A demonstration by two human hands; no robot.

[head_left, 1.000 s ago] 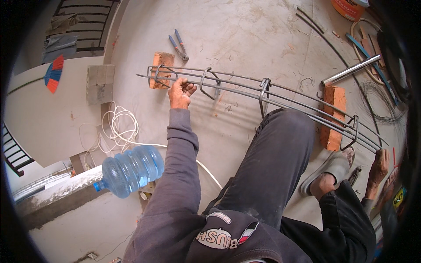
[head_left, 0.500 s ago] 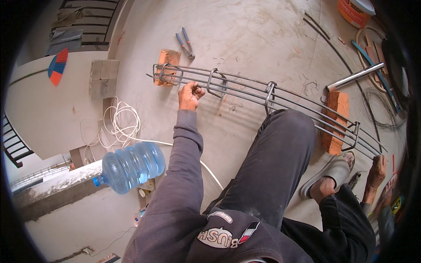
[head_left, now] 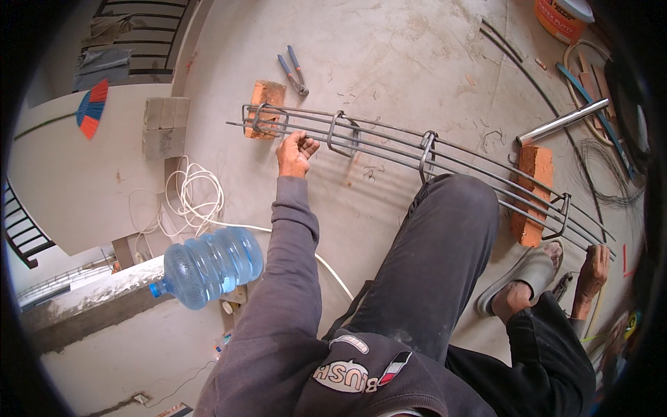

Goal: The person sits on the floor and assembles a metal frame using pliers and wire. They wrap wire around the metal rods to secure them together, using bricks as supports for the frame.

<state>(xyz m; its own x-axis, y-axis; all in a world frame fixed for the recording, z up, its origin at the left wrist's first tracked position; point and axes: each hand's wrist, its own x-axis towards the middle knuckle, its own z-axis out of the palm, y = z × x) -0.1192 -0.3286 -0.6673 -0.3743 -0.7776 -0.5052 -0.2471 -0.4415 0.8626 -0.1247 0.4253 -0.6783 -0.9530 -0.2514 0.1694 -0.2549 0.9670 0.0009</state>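
A long rebar cage (head_left: 389, 142) of thin steel bars with several square stirrups stretches across the floor. Its left part lies over an orange brick (head_left: 265, 94) and its right part over another brick (head_left: 533, 191). Near the left end, my left hand (head_left: 297, 154) is closed in a pinch on the near lower steel bar, whose tip sticks out past the end stirrup. At the far right, my right hand (head_left: 594, 270) is closed at the near bar ends beyond the last stirrup; its fingertips are small and partly hidden. My bent knee (head_left: 462, 198) is against the cage's near side.
Blue-handled pincers (head_left: 294, 71) lie beyond the left brick. A blue water bottle (head_left: 212, 267) and coiled white cable (head_left: 194, 194) are at left. Right of the cage are a shiny metal tube (head_left: 563, 121), tangled wire (head_left: 604, 170) and an orange bucket (head_left: 563, 19).
My left hand has shifted slightly left with the pinched bar, whose tip now reaches farther past the end stirrup. My right hand has moved a little left.
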